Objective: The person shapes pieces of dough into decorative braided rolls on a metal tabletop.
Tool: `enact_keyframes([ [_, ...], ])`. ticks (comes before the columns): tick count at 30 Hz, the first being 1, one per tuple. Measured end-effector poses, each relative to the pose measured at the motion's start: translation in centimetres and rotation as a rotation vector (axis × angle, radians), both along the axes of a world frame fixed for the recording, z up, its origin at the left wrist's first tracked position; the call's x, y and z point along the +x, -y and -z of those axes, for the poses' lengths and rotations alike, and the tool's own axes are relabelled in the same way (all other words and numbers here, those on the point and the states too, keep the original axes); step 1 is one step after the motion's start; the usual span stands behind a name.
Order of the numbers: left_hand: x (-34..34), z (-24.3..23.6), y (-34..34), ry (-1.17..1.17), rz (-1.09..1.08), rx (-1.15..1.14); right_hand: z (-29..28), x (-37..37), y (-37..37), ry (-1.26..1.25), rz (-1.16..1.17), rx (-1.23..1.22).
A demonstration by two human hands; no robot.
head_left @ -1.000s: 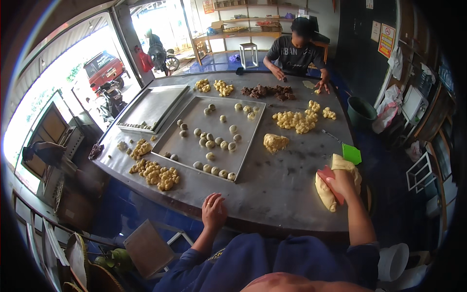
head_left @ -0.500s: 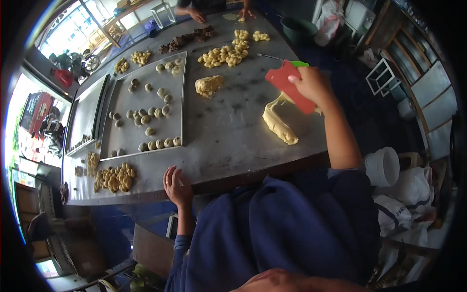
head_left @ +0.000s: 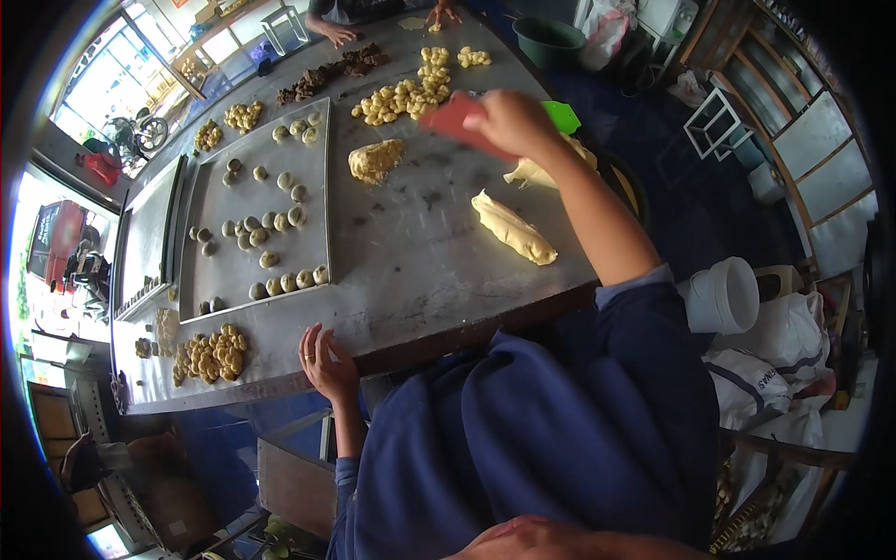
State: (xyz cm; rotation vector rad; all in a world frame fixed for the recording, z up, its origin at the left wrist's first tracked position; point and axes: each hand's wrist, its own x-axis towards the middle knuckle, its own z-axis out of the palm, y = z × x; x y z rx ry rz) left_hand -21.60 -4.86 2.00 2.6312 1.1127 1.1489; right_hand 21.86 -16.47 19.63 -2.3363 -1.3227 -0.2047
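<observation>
The right hand grips a red scraper above the steel counter, beyond a dough log, while the left hand (fingers spread, holding nothing) rests at the counter's near edge.

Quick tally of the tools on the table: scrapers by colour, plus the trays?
red scraper, in the right hand grip: 1
green scraper: 1
trays: 2
Total: 4
</observation>
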Motion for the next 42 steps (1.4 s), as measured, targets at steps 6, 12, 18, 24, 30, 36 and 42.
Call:
enact_keyframes([
  [6,-0.1,-0.4,0.5,0.004,-0.019,-0.027,4.4,2.3,5.8,0.684,0.32,0.165],
  [12,-0.2,-0.1,0.2,0.007,0.007,-0.003,13.7,1.8,12.1,0.035,0.285,-0.323],
  [18,0.7,-1.0,-0.1,0.05,0.043,-0.164,12.3,-6.6,11.6,-0.325,0.096,-0.119],
  [24,7.2,-7.1,4.0,-0.054,0.676,-0.286,15.5,-10.1,9.7,-0.454,0.016,0.067],
  [30,13.4,-9.6,6.4,-0.211,0.802,0.187,12.8,-15.4,8.2,-0.793,-0.327,0.133],
  [36,13.6,-9.2,4.8,-0.43,0.902,-0.179,11.4,-15.8,8.6,-1.001,-0.329,0.114],
  [42,13.5,-6.2,0.8,-0.187,1.166,-0.098,19.9,-11.0,11.9,-1.509,-0.3,0.217],
])
